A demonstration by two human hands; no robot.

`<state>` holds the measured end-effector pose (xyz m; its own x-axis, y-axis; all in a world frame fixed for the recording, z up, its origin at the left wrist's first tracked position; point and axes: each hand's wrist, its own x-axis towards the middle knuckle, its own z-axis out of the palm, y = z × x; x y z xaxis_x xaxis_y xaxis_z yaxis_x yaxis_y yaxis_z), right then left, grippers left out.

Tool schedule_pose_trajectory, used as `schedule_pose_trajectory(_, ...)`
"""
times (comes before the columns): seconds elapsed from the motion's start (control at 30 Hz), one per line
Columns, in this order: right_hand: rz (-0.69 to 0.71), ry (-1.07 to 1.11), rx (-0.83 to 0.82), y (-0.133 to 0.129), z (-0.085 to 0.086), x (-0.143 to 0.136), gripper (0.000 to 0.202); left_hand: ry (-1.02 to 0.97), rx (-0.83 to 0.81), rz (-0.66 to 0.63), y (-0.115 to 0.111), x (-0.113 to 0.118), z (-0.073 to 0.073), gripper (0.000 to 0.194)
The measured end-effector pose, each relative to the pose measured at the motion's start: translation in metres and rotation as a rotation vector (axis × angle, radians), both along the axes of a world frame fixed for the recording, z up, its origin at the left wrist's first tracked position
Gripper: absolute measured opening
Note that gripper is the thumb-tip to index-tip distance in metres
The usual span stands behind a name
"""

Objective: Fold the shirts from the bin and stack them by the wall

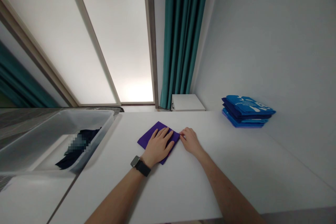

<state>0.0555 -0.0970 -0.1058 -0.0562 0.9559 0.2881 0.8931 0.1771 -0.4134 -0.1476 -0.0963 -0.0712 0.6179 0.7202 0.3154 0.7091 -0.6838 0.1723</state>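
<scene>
L hand (159,146), fingers apart, on purple folded-fabric sq. (147,138), 1 corner fwd; R hand (191,140) pinching R corner; blue folded-fabric stack (244,113): white txt, illegible.

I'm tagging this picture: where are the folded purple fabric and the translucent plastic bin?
Folded purple fabric (146,140), head view: exposed left corner area.
Translucent plastic bin (85,120), head view: inner far wall.

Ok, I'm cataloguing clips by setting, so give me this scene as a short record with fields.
left hand: laid flat on folded purple fabric
left wrist: black-banded smartwatch
right hand: at the fabric's right corner
surface: white table
right side: stack of folded blue fabric, white print on top
left side: translucent plastic bin, dark fabric inside
background: teal curtain, frosted panels, white cabinet
</scene>
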Motion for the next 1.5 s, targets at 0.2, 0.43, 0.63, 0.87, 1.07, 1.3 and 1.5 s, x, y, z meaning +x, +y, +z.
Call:
schedule_pose_trajectory(0.2,-0.08,-0.121,0.023,-0.007,0.008,-0.004,0.015,0.037,-0.019,-0.035,-0.004,0.001,-0.006,0.049)
schedule_pose_trajectory(0.43,-0.086,-0.02,0.049,-0.005,0.008,0.012,0.017,0.11,-0.003,-0.012,-0.003,0.002,-0.011,0.05)
schedule_pose_trajectory(0.63,0.018,0.118,0.099,-0.001,0.004,-0.003,0.014,0.126,0.017,-0.001,-0.004,0.006,-0.012,0.048)
schedule_pose_trajectory(0.87,0.026,0.08,0.1,0.008,0.003,-0.01,0.015,0.108,-0.014,-0.021,-0.001,0.006,-0.011,0.048)
schedule_pose_trajectory(1.07,0.118,0.095,0.01,-0.011,0.017,-0.018,0.019,0.017,-0.085,-0.035,-0.001,-0.011,0.011,0.035)
schedule_pose_trajectory(1.3,0.329,0.224,-0.07,-0.028,0.024,-0.031,0.022,-0.064,-0.149,-0.158,0.012,-0.035,0.017,0.023)
schedule_pose_trajectory(1.5,0.241,0.096,0.004,-0.019,0.012,-0.017,0.023,-0.029,-0.1,-0.295,0.006,-0.024,0.008,0.042)
